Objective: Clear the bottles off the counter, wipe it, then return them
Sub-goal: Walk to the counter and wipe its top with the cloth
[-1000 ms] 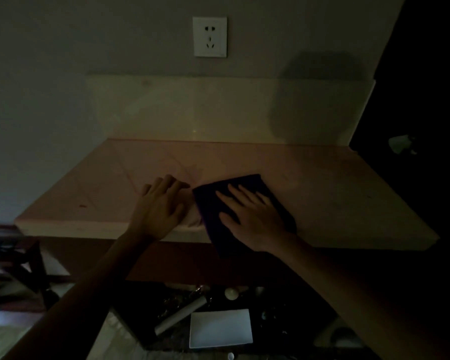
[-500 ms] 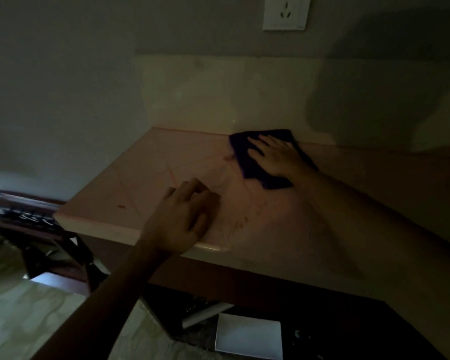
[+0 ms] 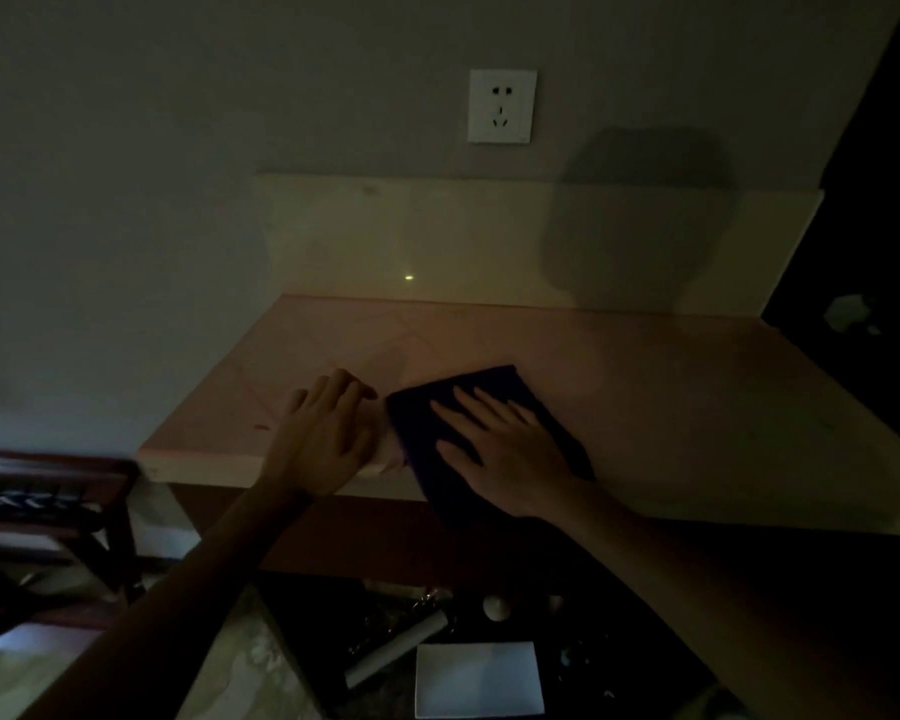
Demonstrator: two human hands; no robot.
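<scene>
Standing at the far left, a dark wooden chair (image 3: 48, 491) with a woven seat sits beside the pale pink stone counter (image 3: 645, 407). The counter top carries no bottles in this dim light; its front edge runs from left of centre out past the right side of the view. The left hand (image 3: 328, 439) lies palm down on the counter near that front edge, fingers loosely spread and gripping nothing. Just beside it to the right, a dark folded cloth (image 3: 489, 402) lies flat on the counter, its near end draped over the front edge. The right hand (image 3: 505, 449) presses flat on top of the cloth with fingers splayed apart, not curled around it. Behind, a cream backsplash panel (image 3: 437, 241) rises from the counter, and a white wall socket (image 3: 502, 106) is fixed above it. Below the counter, on a dark low surface, lie a white flat rectangular tray (image 3: 479, 678), which looks bare, a pale cylindrical object (image 3: 396, 652) to its left, and a small round white object (image 3: 497, 606); it is too dark to tell whether any of these are bottles.
</scene>
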